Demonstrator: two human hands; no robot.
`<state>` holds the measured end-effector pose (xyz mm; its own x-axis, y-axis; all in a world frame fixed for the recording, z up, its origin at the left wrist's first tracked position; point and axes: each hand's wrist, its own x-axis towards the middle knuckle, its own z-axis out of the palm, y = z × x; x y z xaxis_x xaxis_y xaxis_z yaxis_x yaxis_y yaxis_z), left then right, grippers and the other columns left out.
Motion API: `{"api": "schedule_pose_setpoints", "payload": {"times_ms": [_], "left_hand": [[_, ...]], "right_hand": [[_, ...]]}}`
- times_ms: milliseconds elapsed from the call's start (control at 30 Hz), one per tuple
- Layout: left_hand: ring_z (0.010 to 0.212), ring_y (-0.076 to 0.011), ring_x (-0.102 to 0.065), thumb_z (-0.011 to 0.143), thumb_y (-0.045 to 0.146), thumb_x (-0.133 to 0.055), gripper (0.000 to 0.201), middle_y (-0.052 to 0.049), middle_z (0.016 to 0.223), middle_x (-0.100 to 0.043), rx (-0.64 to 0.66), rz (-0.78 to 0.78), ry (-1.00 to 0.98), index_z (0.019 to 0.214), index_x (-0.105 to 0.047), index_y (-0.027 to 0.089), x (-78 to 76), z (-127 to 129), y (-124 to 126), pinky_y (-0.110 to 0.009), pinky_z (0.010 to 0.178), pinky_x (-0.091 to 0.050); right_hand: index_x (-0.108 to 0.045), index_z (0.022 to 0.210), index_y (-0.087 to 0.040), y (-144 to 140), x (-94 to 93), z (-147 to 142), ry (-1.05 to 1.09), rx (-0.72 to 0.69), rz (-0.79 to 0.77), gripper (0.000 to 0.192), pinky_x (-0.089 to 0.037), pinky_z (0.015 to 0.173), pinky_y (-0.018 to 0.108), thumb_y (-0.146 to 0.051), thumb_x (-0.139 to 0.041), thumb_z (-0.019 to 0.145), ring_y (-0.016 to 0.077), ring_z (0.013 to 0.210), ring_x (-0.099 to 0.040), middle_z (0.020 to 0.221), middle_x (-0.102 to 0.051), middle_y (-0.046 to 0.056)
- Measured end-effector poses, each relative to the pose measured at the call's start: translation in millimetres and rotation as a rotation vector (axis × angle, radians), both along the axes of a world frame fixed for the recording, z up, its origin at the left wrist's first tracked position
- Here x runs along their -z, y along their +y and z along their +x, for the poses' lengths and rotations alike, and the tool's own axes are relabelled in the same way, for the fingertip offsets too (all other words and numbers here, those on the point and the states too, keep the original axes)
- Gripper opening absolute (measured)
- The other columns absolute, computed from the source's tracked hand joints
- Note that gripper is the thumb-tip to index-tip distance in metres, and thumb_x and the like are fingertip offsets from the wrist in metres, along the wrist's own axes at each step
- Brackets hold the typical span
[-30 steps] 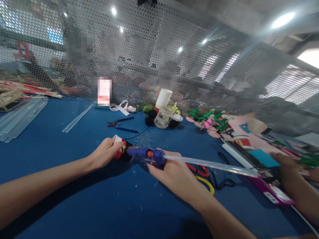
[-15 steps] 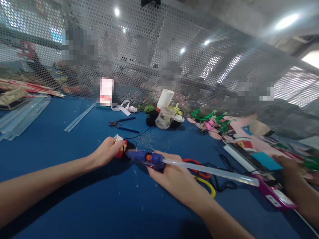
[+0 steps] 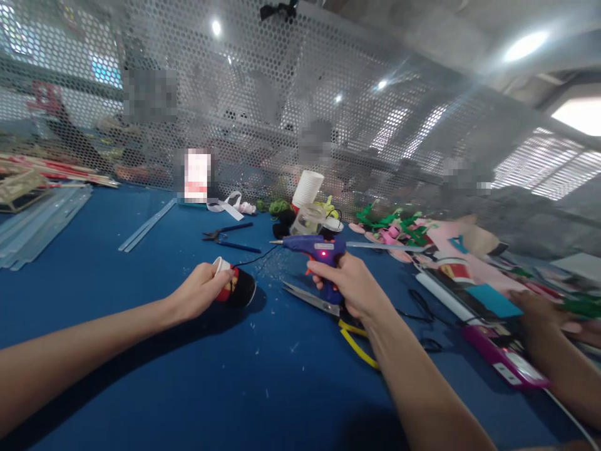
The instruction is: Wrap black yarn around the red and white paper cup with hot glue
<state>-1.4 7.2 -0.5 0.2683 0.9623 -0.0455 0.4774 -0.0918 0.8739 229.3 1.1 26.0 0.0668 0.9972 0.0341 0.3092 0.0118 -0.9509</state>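
Gripping a blue glue gun [image 3: 315,249] by its handle, the right hand [image 3: 350,287] holds it upright above the blue table [image 3: 141,376], nozzle pointing left. Below and to the left of that closed fist, the left hand [image 3: 200,291] wraps its fingers around a small red-and-black paper cup [image 3: 236,289] lying on its side on the table. Yellow-handled scissors [image 3: 328,310] lie just under the right hand. Another person's hand [image 3: 539,313] rests well to the right.

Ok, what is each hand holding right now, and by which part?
Right hand holds the blue glue gun by its handle. Left hand grips the small red and black cup around its side.
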Motion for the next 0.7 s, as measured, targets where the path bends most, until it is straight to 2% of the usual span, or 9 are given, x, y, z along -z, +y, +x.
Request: {"api": "schedule_pose_setpoints", "payload": {"times_ms": [67,133,267,367,467,600,667,700], "left_hand": [[0.042,-0.0077,-0.022,0.069,0.039,-0.034,0.031,0.006,0.044,-0.024,-0.001,0.002,-0.001,0.046,-0.031,0.019,0.5,-0.8,0.4,-0.022,0.041,-0.016],[0.042,-0.0079,-0.022,0.069,0.040,-0.034,0.031,0.006,0.044,-0.025,-0.001,0.007,-0.004,0.047,-0.031,0.019,1.2,-1.5,1.0,-0.022,0.042,-0.017],[0.042,-0.0078,-0.022,0.070,0.040,-0.033,0.031,0.006,0.045,-0.024,0.001,0.031,0.003,0.047,-0.029,0.019,1.1,-2.5,1.3,-0.022,0.042,-0.016],[0.042,-0.0075,-0.020,0.071,0.040,-0.031,0.032,0.006,0.045,-0.022,0.007,0.038,0.005,0.047,-0.025,0.019,-0.9,-2.3,0.0,-0.022,0.042,-0.015],[0.043,-0.0074,-0.020,0.071,0.038,-0.031,0.031,0.006,0.046,-0.023,0.030,0.062,-0.009,0.048,-0.024,0.019,-2.3,-1.8,-1.5,-0.022,0.042,-0.015],[0.045,-0.0075,-0.021,0.073,0.038,-0.030,0.031,0.006,0.048,-0.023,0.041,0.094,-0.030,0.048,-0.025,0.019,0.1,-2.6,-1.7,-0.022,0.043,-0.016],[0.045,-0.0076,-0.021,0.073,0.038,-0.030,0.031,0.005,0.049,-0.022,0.051,0.103,-0.031,0.048,-0.026,0.019,1.7,-3.5,-2.0,-0.022,0.043,-0.016],[0.046,-0.0076,-0.021,0.073,0.038,-0.030,0.032,0.005,0.049,-0.022,0.058,0.110,-0.027,0.049,-0.026,0.019,2.1,-3.9,-2.5,-0.022,0.044,-0.016]], "right_hand": [[-0.054,0.067,-0.012,11.3,7.3,10.2,0.017,0.043,-0.025,0.021,-0.038,0.045,0.020,-0.030,-0.062,0.058,0.0086,0.048,-0.050,0.056,-0.056,0.001],[-0.054,0.065,-0.012,19.5,14.3,17.9,-0.019,0.012,-0.076,0.023,-0.040,0.048,0.021,-0.033,-0.061,0.059,0.0096,0.050,-0.051,0.056,-0.056,0.002],[-0.051,0.058,-0.013,27.2,24.9,24.0,-0.293,-0.072,-0.153,0.031,-0.037,0.043,0.021,-0.043,-0.051,0.067,0.0090,0.044,-0.049,0.055,-0.057,0.004],[-0.049,0.054,-0.015,30.9,31.8,24.1,-0.424,-0.034,-0.142,0.034,-0.034,0.039,0.023,-0.046,-0.048,0.068,0.0107,0.038,-0.047,0.045,-0.054,0.003],[-0.045,0.046,-0.018,35.0,36.8,23.1,-0.537,0.048,-0.084,0.033,-0.032,0.040,0.025,-0.043,-0.052,0.065,0.0140,0.038,-0.048,0.039,-0.048,0.001],[-0.048,0.045,-0.017,34.1,30.6,13.9,-0.668,0.185,0.082,0.026,-0.035,0.056,0.028,-0.032,-0.056,0.064,0.0208,0.068,-0.054,0.057,-0.053,0.006],[-0.056,0.053,-0.016,29.8,20.9,1.8,-0.703,0.179,0.157,0.023,-0.035,0.062,0.029,-0.033,-0.053,0.068,0.0214,0.077,-0.053,0.067,-0.056,0.008],[-0.059,0.057,-0.016,27.3,15.5,-6.2,-0.729,0.115,0.207,0.025,-0.035,0.063,0.029,-0.034,-0.049,0.071,0.0208,0.075,-0.053,0.068,-0.057,0.008]]}}
